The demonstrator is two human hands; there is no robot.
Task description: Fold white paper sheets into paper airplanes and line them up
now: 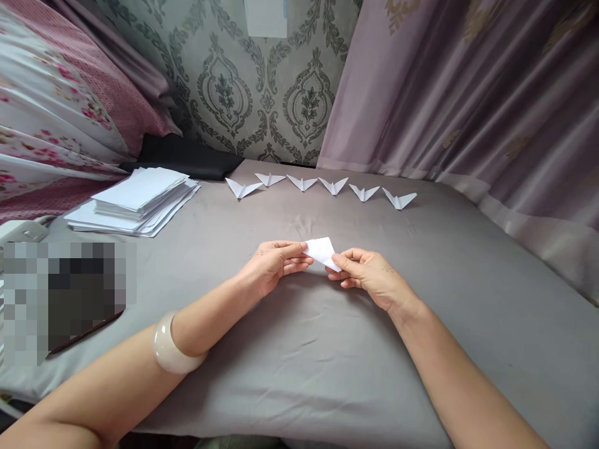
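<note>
Both hands, left [274,265] and right [369,277], pinch a small, white, creased folded paper [322,251].

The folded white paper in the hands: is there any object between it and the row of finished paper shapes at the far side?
Nothing visible. Both the left hand and right hand pinch the folded white paper, and only bare grey cloth lies between it and the row of paper shapes. The paper stack sits off left.
</note>
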